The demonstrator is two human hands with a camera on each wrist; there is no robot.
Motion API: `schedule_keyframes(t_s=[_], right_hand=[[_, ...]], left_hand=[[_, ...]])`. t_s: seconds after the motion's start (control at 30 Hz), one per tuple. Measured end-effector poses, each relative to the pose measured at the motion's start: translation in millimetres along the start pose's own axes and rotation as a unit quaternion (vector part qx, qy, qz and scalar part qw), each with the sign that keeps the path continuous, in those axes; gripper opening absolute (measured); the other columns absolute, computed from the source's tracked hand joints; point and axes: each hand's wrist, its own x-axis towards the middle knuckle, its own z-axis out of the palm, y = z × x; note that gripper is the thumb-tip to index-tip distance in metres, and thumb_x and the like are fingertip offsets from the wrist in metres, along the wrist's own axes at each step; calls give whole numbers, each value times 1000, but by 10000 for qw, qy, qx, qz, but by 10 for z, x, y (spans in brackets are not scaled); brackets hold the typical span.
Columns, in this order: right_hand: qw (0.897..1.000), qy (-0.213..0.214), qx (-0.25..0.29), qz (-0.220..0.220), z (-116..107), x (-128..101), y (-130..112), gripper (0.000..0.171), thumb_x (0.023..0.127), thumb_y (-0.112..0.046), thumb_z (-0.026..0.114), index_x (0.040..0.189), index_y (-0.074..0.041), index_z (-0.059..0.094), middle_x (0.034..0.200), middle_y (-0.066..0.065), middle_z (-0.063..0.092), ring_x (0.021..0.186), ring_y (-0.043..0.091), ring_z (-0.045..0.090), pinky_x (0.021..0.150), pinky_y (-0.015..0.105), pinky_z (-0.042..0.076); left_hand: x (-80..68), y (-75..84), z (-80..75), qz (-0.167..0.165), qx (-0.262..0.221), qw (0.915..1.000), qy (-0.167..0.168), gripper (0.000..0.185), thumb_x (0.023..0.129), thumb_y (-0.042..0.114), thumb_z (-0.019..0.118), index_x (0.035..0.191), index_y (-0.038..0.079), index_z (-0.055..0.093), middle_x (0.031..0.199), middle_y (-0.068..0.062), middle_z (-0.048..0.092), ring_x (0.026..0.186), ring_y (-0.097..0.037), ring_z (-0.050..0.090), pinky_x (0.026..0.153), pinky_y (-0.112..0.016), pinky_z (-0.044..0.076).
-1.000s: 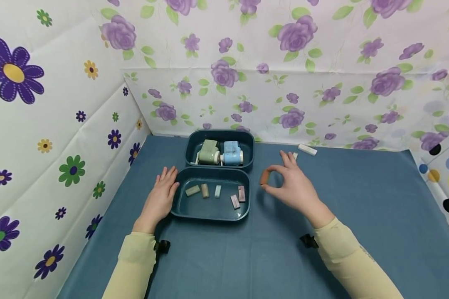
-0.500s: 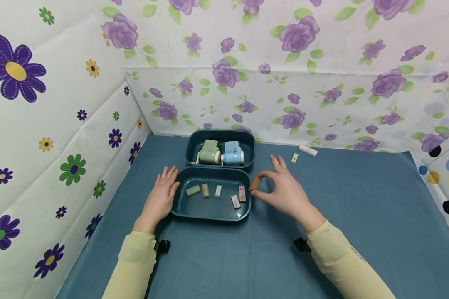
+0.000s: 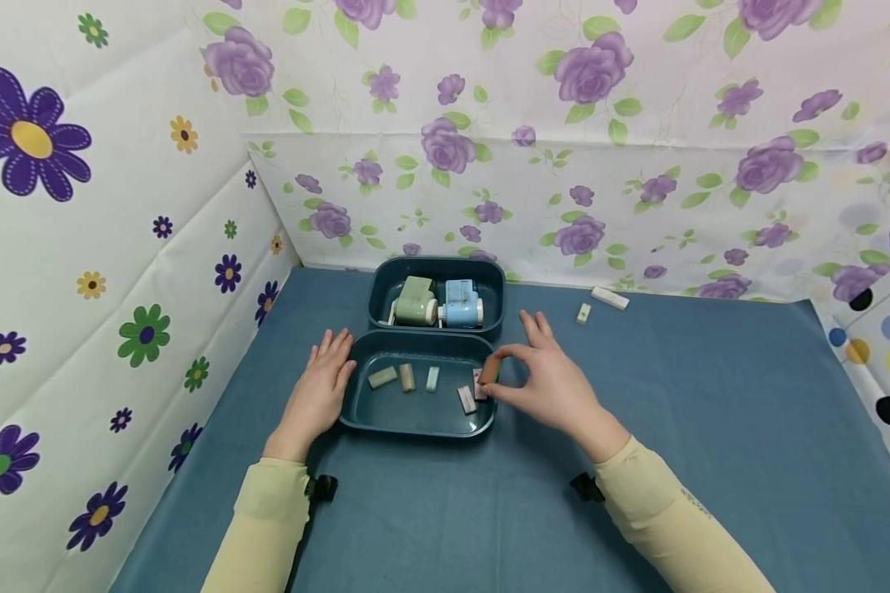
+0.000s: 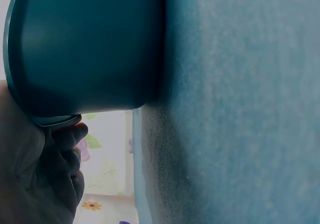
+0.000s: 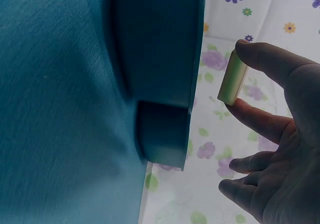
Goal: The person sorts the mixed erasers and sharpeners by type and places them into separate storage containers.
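My right hand pinches a small rectangular eraser-like block between thumb and index finger, above the right rim of the front blue tray. This block looks orange in the head view; the right wrist view shows its greenish face held by its two ends, the other fingers spread. My left hand rests against the tray's left rim, fingers extended. Inside lie two beige-green blocks, a pale blue block and two pink blocks, one partly hidden by my right fingertips.
Behind it stands a second blue tray holding a green boxy device and a light blue one. Towards the back right lie a small pale green block and a white bar. Flowered sheets wall the table.
My right hand has carried the orange block leftward, from beside the front tray to over its right rim. The small pale green block behind it has come into full view. My left hand stays put.
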Motion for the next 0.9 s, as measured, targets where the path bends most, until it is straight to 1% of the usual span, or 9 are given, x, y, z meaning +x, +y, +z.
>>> schedule_keyframes(t_s=[0.23, 0.43, 0.67, 0.77, 0.9], right_hand=[[9999, -60, -45, -71, 56, 20, -34, 50, 88, -49, 89, 125, -17, 79, 177, 20, 17, 165, 38, 3, 110, 67, 48], [9996, -85, -184, -198, 109, 11, -68, 50, 87, -47, 90, 126, -17, 78, 177, 21, 16, 164, 41, 4, 106, 67, 51], [9989, -77, -241, -390, 181, 23, -103, 44, 88, -46, 90, 122, -20, 79, 176, 23, 16, 164, 43, 3, 104, 65, 53], [9984, -92, -281, -476, 214, 30, -134, 44, 88, -45, 90, 122, -20, 79, 176, 24, 14, 164, 43, 2, 106, 65, 52], [9971, -94, -445, -618, 264, 46, -179, 45, 88, -44, 91, 123, -19, 80, 177, 24, 12, 163, 43, 1, 113, 64, 47]], left_hand=[[-3, 7, 0, 30, 52, 9999, 86, 54, 119, 22, 42, 165, -4, 34, 173, -20, 28, 164, -36, 10, 133, -53, 7], [-13, 19, 3, 53, 34, 9999, 122, 53, 118, 21, 44, 164, -5, 36, 173, -21, 29, 163, -38, 12, 133, -54, 8], [-13, 32, 1, 37, 7, 9999, 107, 53, 118, 21, 43, 164, -5, 35, 173, -20, 29, 163, -38, 12, 133, -55, 8], [-12, 34, -1, 42, 0, 9999, 125, 53, 118, 20, 44, 164, -5, 36, 173, -21, 29, 163, -39, 12, 133, -55, 8], [-13, 30, 3, 40, 26, 9999, 134, 53, 118, 19, 45, 164, -6, 36, 173, -21, 29, 163, -39, 12, 132, -55, 8]])
